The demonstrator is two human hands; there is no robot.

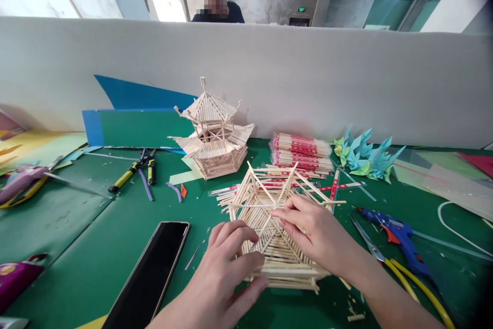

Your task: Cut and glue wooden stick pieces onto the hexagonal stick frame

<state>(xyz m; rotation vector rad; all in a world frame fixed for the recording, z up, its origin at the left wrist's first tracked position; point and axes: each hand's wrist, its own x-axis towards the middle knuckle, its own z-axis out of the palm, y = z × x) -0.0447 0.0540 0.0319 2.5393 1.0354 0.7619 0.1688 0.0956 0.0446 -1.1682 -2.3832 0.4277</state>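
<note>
A partly built model of thin wooden chopsticks (pixel 283 254) stands in front of me, with slanting sticks meeting over its middle. My right hand (pixel 314 231) reaches over it from the right, thumb and forefinger pinching a chopstick (pixel 266 227) near that meeting point. At the model's near left side is my left hand (pixel 234 262), its fingers curled around the edge; the fingertips' exact contact is partly hidden. Behind stands a finished-looking pagoda model (pixel 213 136) of the same sticks, with two roof tiers.
Red-wrapped chopstick packs (pixel 300 152) and blue-green folded paper (pixel 370 154) lie behind. At right are a blue glue gun (pixel 400 236) and yellow-handled scissors (pixel 381 257). A phone (pixel 148 272) and wire cutters (pixel 134 170) lie left. A person (pixel 217 0) is beyond the white partition (pixel 308 72).
</note>
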